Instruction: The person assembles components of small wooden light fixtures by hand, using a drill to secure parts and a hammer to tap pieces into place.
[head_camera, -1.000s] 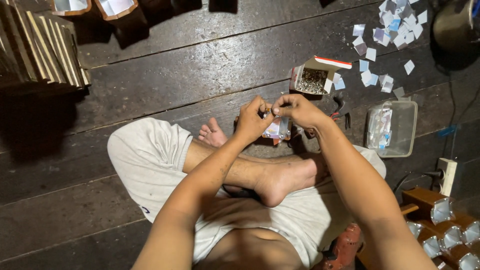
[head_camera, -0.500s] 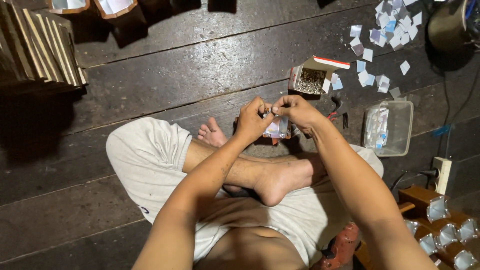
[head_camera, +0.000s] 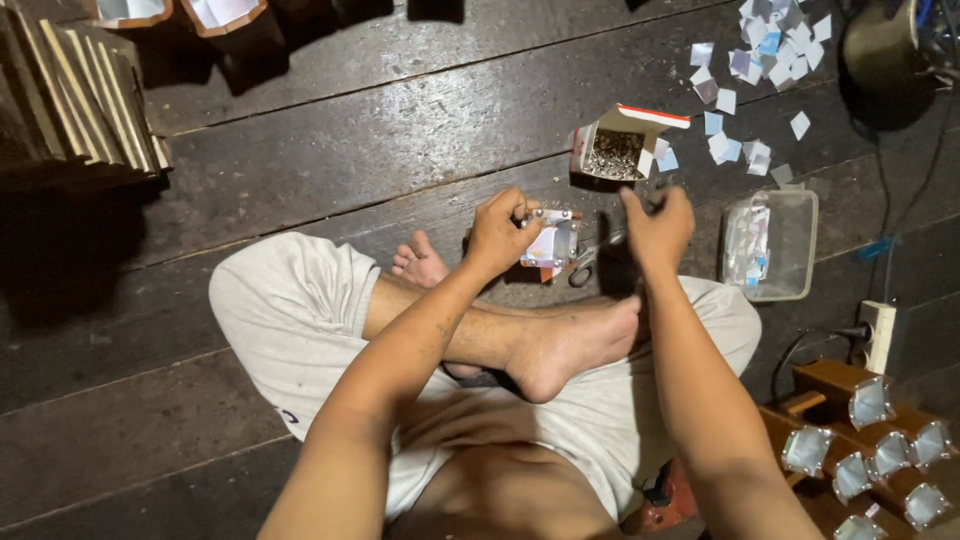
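Left hand (head_camera: 503, 232) grips a small shiny silver foil-lined box (head_camera: 550, 241); right hand (head_camera: 655, 225) hovers apart, fingers loosely curled, grasp unclear.

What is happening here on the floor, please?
A person sits cross-legged on a dark wooden plank floor. The left hand holds a small shiny metal-framed piece. The right hand is raised apart from it, beside an open cardboard box of small metal bits; whether it pinches something is unclear. Scissors lie below the piece. Pale square cut pieces are scattered farther off, and a clear plastic tub stands on the person's right.
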